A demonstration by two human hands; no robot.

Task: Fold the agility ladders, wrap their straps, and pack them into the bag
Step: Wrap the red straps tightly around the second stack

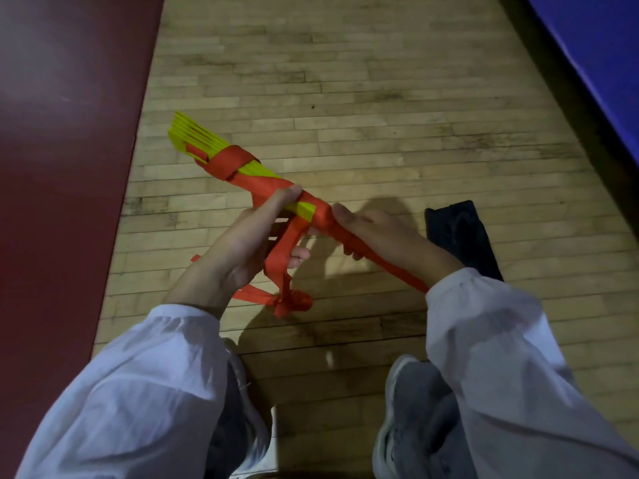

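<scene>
The folded agility ladder (207,143), a bundle of yellow rungs, is held above the wooden floor (380,98), its far end pointing up-left. Orange strap (238,160) is wound around the bundle in several turns. The left hand (242,243) is closed around the near end of the bundle, loose strap loops hanging below it. The right hand (377,233) grips a taut strap length just beside the bundle. A dark bag (463,236) lies flat on the floor at right, apart from the hands.
</scene>
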